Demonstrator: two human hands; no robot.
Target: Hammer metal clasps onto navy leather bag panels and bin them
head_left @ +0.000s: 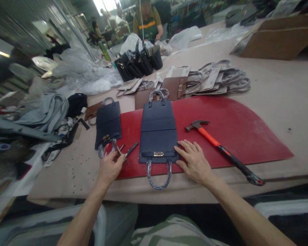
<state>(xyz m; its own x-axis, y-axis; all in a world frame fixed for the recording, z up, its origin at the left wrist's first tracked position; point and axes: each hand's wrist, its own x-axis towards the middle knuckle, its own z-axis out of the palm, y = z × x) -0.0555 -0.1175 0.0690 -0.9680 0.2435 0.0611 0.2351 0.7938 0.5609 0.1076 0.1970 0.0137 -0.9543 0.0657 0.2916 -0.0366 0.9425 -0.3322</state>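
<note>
A flat navy handbag panel [158,136] lies before me on a red mat [220,119], with plastic-wrapped handles at both ends and a gold clasp near me. My right hand [193,160] rests at its lower right edge, fingers stretched out. To the left my left hand [111,165] has thumb and fingers pinched together beside small dark metal tools [131,149]. What it pinches is too small to make out. Just beyond that hand lies a second navy bag panel [109,121], its wrapped lower handle close to the fingers. A claw hammer [220,148] with an orange and black handle lies right of my right hand.
Brown bag panels [176,85] and a pile of wrapped handles [228,80] lie behind the mat. Further back stand several black bags [138,63], before a person [147,22]. Plastic wrapping [84,73] heaps at left; a cardboard box [279,37] sits back right.
</note>
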